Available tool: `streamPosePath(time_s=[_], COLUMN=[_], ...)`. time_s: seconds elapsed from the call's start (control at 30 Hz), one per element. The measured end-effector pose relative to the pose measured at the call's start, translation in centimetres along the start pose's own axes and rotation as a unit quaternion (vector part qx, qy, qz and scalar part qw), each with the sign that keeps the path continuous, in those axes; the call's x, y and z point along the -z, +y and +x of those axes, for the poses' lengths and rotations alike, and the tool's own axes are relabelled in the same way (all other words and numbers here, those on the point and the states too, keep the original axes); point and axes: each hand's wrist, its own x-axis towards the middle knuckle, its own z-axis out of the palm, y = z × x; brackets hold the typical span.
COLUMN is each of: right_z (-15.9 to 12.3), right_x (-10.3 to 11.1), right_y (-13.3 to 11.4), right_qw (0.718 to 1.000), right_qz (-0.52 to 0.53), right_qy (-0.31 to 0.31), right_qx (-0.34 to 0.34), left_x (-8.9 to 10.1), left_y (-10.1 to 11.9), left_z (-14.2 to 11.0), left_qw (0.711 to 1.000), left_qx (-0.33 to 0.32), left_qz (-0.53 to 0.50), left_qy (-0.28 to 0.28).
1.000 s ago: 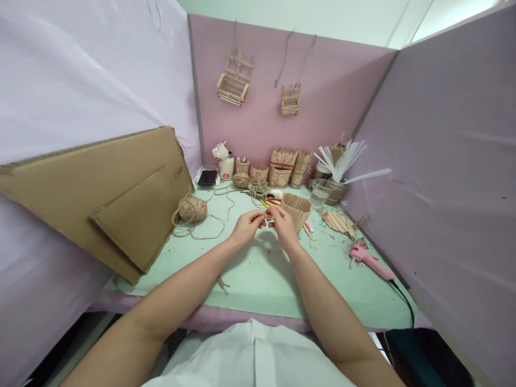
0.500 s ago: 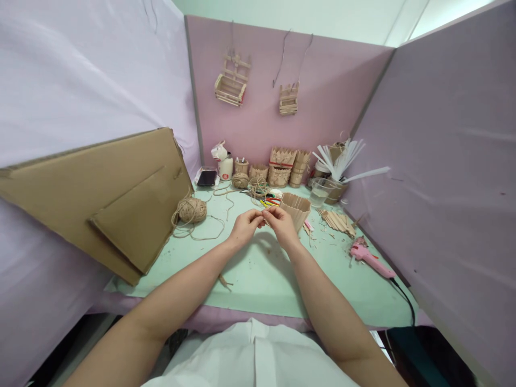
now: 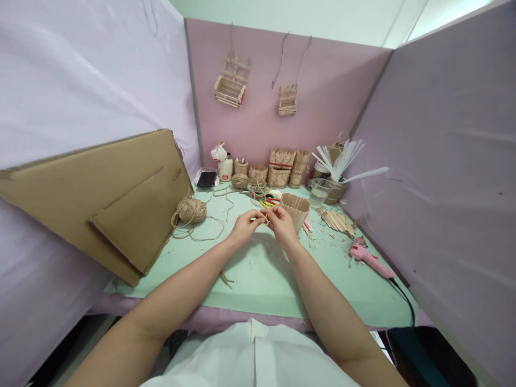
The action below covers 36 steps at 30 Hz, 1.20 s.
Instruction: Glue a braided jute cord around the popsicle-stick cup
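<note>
My left hand [image 3: 245,224] and my right hand [image 3: 282,223] meet above the middle of the table, fingertips pinched together. Between them is a short piece of twine [image 3: 266,220], a small pale loop of it showing under the fingers; the rest is hidden. Just behind my right hand stands a wooden-stick basket [image 3: 296,207] with an uneven rim, partly covered by that hand. To the left of my hands lies a ball of twine [image 3: 192,210] with loose strands around it.
A pink glue gun [image 3: 371,259] lies at the right, its cord running off the front edge. Wooden sticks [image 3: 337,222] and a plastic cup of water [image 3: 320,193] are nearby. Cardboard [image 3: 133,199] leans at the left. Pliers [image 3: 269,202] lie behind my hands.
My fingertips have shifted slightly, and a small loop of twine now shows below them. Both arms stay almost where they were.
</note>
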Motion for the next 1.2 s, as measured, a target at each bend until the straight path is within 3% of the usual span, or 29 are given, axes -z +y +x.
streamPosePath(time_s=[0.4, 0.83, 0.97, 1.1, 1.2], right_z=[0.7, 0.7, 0.6, 0.4, -0.1], right_x=[0.4, 0.6, 0.2, -0.2, -0.4], right_y=[0.6, 0.6, 0.5, 0.7, 0.6], right_qw=[0.998, 0.996, 0.996, 0.995, 0.976], right_qz=[-0.003, 0.062, 0.03, -0.078, -0.215], right_qy=[0.063, 0.065, 0.073, 0.03, 0.009], right_qx=[0.011, -0.016, -0.041, -0.062, 0.024], left_x=[-0.2, -0.3, -0.4, -0.1, 0.3], left_y=[0.4, 0.2, 0.4, 0.0, -0.5], left_z=[-0.2, -0.4, -0.3, 0.1, 0.4], left_qw=[0.996, 0.992, 0.995, 0.998, 0.995], left_qx=[-0.028, -0.055, -0.035, 0.003, 0.017], left_qz=[-0.037, -0.063, -0.082, -0.06, -0.046], left_qy=[-0.07, -0.096, -0.052, 0.028, 0.082])
